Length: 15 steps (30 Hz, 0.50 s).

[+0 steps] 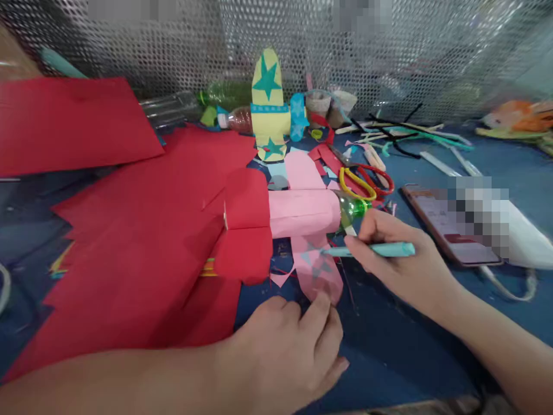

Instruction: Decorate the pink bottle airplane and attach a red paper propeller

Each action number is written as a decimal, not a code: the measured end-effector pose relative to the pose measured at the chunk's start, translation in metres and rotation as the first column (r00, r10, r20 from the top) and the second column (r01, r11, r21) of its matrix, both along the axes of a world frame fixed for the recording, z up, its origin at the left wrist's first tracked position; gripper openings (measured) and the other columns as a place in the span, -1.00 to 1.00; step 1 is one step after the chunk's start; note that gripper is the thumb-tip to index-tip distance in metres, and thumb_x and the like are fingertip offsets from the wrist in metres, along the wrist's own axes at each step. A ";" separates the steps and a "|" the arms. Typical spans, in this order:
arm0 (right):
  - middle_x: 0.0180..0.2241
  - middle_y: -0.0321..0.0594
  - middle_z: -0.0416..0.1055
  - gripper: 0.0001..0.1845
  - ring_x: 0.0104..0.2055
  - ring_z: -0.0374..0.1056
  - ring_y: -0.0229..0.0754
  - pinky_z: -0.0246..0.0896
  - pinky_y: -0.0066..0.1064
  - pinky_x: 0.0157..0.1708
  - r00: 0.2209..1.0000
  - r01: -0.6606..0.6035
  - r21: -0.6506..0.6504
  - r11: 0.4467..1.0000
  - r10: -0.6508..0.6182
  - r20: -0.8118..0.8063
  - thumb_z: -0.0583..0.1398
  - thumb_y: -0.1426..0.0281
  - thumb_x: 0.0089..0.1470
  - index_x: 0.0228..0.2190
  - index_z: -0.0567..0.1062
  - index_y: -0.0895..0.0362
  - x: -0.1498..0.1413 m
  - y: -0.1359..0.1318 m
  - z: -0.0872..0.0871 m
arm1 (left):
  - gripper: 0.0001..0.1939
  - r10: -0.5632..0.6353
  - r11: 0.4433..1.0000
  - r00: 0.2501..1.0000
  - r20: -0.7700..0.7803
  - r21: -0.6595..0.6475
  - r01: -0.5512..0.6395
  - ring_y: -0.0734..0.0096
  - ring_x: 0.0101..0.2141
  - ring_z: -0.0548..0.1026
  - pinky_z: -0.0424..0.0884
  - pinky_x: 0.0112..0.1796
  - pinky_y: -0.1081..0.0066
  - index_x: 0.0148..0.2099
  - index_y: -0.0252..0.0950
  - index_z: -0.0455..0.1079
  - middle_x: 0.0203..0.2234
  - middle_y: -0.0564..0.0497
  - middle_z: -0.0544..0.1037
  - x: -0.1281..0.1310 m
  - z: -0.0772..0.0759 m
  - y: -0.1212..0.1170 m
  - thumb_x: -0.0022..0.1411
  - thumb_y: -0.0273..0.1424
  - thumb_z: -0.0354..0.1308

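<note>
A plastic bottle with a green cap lies on its side, wrapped in pink paper with red paper fins at its left end. Two pink paper wings stick out from it. My left hand pinches the rounded tip of the near pink wing between thumb and fingers. My right hand grips a light blue marker pen, its tip on that wing. A bluish star shape shows there.
Red paper sheets cover the left side. Behind stand a finished yellow-winged bottle plane and paper cups. Scissors lie beyond the bottle. To the right are a phone and pipe cleaners. A metal mesh closes the back.
</note>
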State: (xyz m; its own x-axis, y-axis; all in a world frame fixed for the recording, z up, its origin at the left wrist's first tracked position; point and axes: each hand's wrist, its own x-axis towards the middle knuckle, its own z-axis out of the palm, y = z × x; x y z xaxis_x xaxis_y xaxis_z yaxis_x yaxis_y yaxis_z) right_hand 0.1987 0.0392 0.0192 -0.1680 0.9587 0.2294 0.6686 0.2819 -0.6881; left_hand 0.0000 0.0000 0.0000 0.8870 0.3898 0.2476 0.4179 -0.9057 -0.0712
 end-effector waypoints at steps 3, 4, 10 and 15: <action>-0.66 -0.49 0.09 -0.70 -0.65 -0.01 -0.38 -0.05 -0.50 -0.61 1.000 -0.009 0.007 1.000 0.009 0.000 0.14 0.44 0.08 -0.57 0.12 0.06 0.002 -0.002 0.002 | -0.62 0.020 1.000 1.000 0.015 0.004 -0.020 0.32 -0.61 0.45 0.36 -0.66 0.29 -0.09 -0.43 0.40 -0.12 -0.23 0.53 -0.002 -0.002 -0.002 0.36 -0.26 -0.13; -0.66 -0.49 0.09 -0.70 -0.65 -0.01 -0.38 -0.05 -0.49 -0.61 1.000 -0.011 0.008 1.000 0.011 -0.001 0.14 0.45 0.08 -0.57 0.12 0.06 0.002 -0.002 0.002 | -0.62 0.022 1.000 1.000 0.020 0.006 -0.022 0.32 -0.60 0.45 0.36 -0.66 0.29 -0.09 -0.43 0.40 -0.12 -0.23 0.53 -0.002 -0.002 -0.002 0.36 -0.26 -0.14; -0.66 -0.50 0.11 -0.71 -0.65 0.00 -0.39 -0.04 -0.50 -0.62 1.000 0.012 -0.005 1.000 -0.012 -0.005 0.14 0.43 0.08 -0.56 0.13 0.06 0.002 -0.002 0.002 | -0.61 0.019 1.000 0.999 0.034 0.012 -0.019 0.32 -0.60 0.45 0.34 -0.66 0.29 -0.09 -0.42 0.40 -0.14 -0.21 0.54 -0.002 -0.002 -0.002 0.37 -0.28 -0.16; -0.66 -0.50 0.12 -0.71 -0.65 0.02 -0.39 -0.02 -0.49 -0.61 1.000 0.013 -0.006 1.000 -0.013 0.005 0.15 0.42 0.09 -0.56 0.13 0.06 0.002 -0.002 0.000 | -0.61 0.022 1.000 0.999 0.025 0.016 -0.023 0.33 -0.60 0.44 0.34 -0.66 0.30 -0.07 -0.43 0.39 -0.11 -0.23 0.53 -0.003 -0.003 -0.001 0.37 -0.27 -0.17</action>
